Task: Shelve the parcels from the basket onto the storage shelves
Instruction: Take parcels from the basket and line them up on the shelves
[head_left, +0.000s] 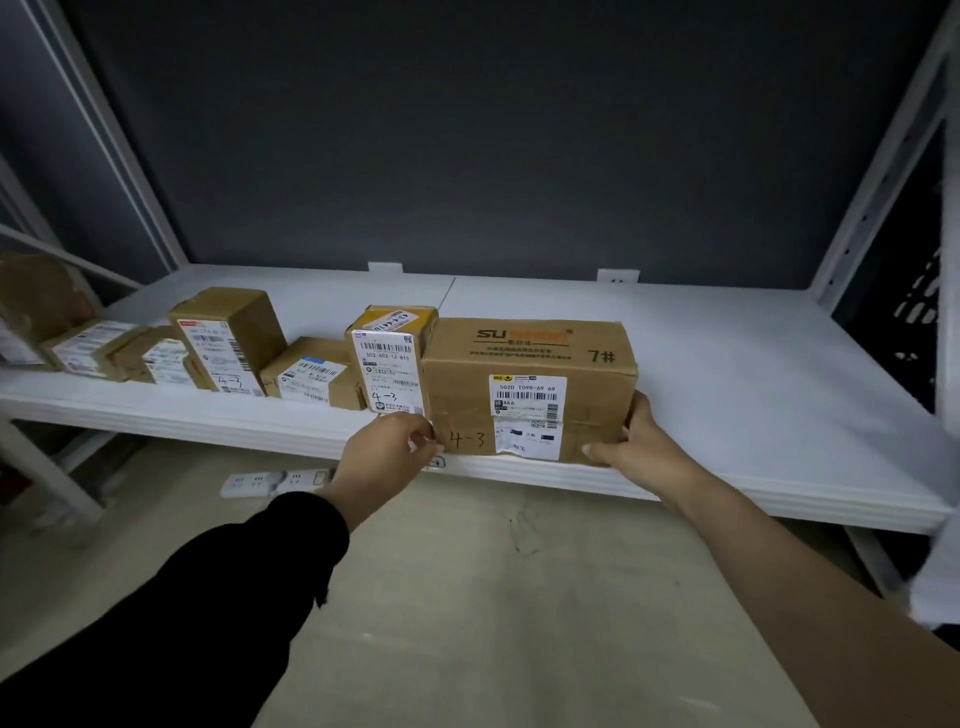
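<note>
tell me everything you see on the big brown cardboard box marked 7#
The large brown cardboard box lies flat at the front edge of the white shelf, closed and taped. Its top reads "7#"; its front bears a white barcode label and handwritten "4-3". Its left side meets a narrower brown labelled parcel. The left hand pinches its lower left corner; the right hand grips its right end.

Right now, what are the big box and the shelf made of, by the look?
The big box: brown cardboard, matte, creased at the edges; clear tape glints across its front, paper labels stuck on. The shelf: smooth white board, dull sheen, with a seam down the middle; painted metal or laminate, I cannot tell which.
</note>
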